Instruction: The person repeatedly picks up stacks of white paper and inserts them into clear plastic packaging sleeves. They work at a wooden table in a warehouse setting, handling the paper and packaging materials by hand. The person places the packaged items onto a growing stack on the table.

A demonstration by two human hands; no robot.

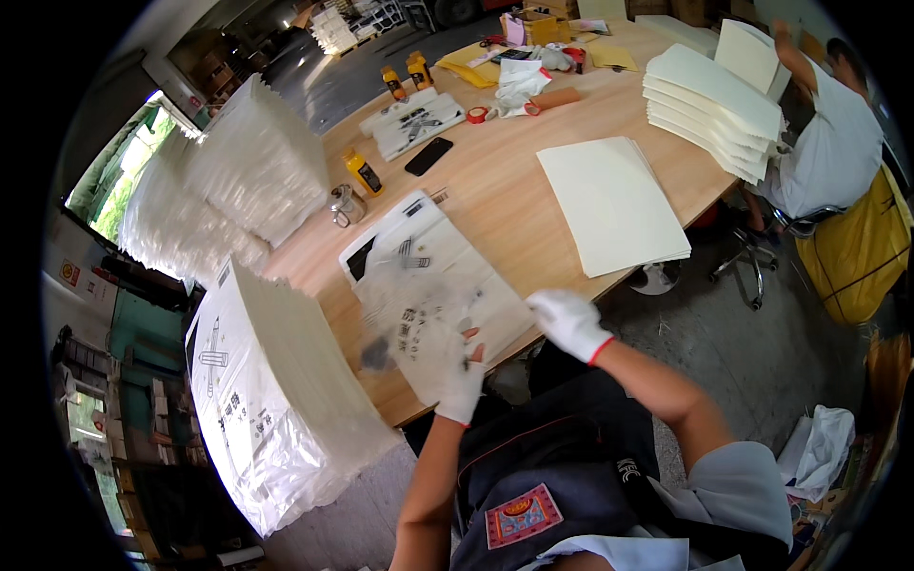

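Observation:
A pile of printed plastic bags [476, 271] lies slanted on the table before me, white and translucent with black print. The uppermost bag is rumpled and smeared by motion. My left hand [459, 388], in a white glove with bare fingertips, rests at the near end of this bag, fingers apart. At the pile's right edge is my right hand [569, 325], in a white glove with a red cuff. Its fingers point left and are blurred, so whether they pinch anything is unclear. A stack of cream sheets [614, 205] lies farther right.
Tall plastic-wrapped stacks [286, 381] stand along the left side. A can [347, 206], yellow bottle [362, 171] and black phone [428, 157] lie beyond the bags. Tape [476, 115] and papers are farther back. A person [828, 143] sits at right beside piled cream sheets [709, 105].

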